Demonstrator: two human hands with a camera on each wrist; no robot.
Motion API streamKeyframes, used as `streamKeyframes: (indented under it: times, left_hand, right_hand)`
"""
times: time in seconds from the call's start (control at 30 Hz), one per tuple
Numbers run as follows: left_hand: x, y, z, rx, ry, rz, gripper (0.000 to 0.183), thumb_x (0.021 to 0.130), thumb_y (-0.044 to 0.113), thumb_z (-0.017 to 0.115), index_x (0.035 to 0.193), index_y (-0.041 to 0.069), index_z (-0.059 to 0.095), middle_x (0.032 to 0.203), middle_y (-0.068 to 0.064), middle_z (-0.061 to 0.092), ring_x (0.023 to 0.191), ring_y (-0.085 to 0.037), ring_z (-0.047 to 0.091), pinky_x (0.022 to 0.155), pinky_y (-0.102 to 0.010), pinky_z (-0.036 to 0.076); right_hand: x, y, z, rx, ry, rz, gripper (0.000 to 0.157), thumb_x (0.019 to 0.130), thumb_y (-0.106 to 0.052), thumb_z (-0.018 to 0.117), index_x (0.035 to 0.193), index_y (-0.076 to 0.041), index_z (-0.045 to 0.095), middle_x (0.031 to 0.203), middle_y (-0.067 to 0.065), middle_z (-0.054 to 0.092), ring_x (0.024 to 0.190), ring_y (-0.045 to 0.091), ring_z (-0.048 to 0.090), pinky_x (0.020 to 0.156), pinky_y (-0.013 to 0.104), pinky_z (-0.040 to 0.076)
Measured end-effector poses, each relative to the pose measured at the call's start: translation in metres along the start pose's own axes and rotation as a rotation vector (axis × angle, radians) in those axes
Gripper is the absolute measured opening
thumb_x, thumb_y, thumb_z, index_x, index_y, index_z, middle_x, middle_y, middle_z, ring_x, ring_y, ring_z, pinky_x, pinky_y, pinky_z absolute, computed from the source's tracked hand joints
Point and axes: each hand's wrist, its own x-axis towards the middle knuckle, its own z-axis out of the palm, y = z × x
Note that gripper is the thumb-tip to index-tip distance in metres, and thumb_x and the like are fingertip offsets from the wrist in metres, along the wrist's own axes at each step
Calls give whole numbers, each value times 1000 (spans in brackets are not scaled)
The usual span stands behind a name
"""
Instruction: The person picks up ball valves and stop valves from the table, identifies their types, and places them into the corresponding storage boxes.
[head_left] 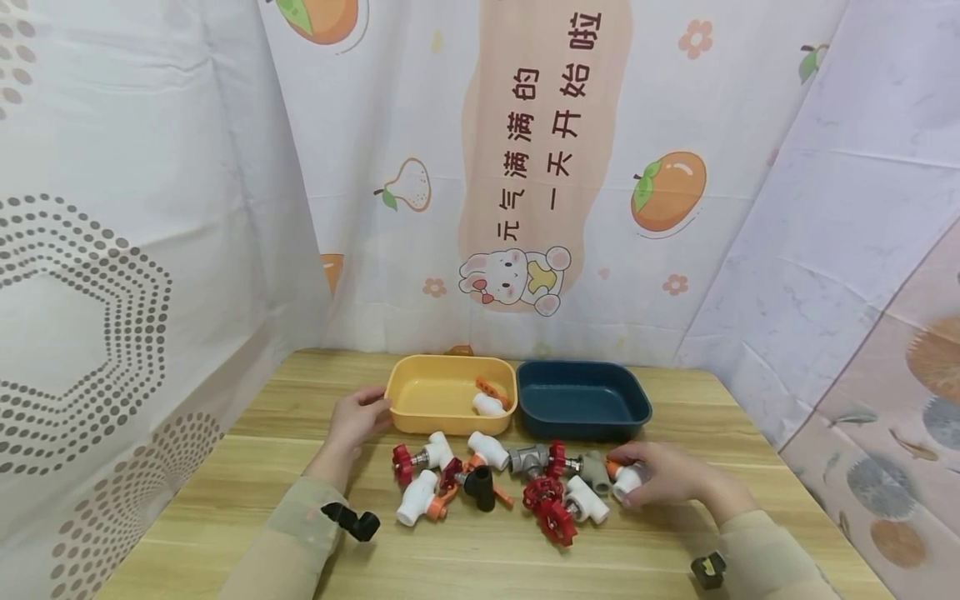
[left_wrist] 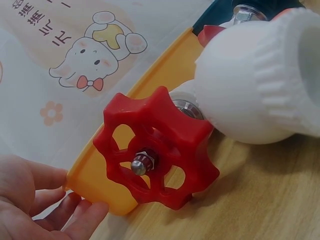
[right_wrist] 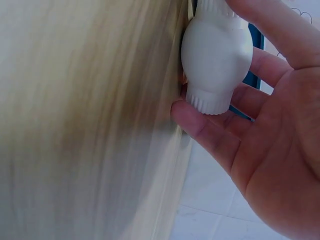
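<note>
My right hand grips a white plastic ball valve with an orange handle, at the right end of a group of pipe fittings. In the right wrist view its fingers and thumb are around the white body, low over the tabletop. My left hand is at the left end of a yellow bin, its loosely bent fingertips touching the rim and side. Inside that bin lie a white valve and its orange handle. A red handwheel fills the middle of the left wrist view.
A dark blue bin stands right beside the yellow one. Before the bins lie several fittings: white valves, red-wheeled valves, a grey valve body and a black fitting. A printed curtain hangs behind the wooden table.
</note>
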Motion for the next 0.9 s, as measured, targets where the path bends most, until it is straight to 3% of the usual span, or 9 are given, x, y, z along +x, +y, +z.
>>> streamKeyframes:
  times: [0.17, 0.43, 0.9]
  left_hand:
    - [0, 0, 1, -4, -4, 4, 43, 101, 6, 61, 142, -3, 55, 139, -25, 53, 113, -33, 64, 93, -40, 57]
    - [0, -1, 1, -11, -8, 0, 43, 101, 5, 61, 143, -3, 54, 140, -25, 52, 113, -33, 65, 93, -41, 56]
    - [1, -2, 0, -6, 0, 2, 43, 101, 6, 61, 142, -4, 54, 139, -25, 53, 113, -34, 64, 93, -41, 56]
  right_hand:
    - [1, 0, 0, -4, -8, 14, 70, 75, -40, 88, 132, -5, 65, 121, 2, 68, 108, 21, 61, 92, 45, 51]
    - [2, 0, 0, 14, -17, 11, 66, 75, -37, 88, 130, -7, 66, 117, 0, 68, 98, 14, 58, 82, 35, 50]
    - [2, 0, -2, 39, -12, -12, 63, 73, -32, 89, 126, -8, 65, 112, -2, 65, 94, 12, 58, 79, 31, 50]
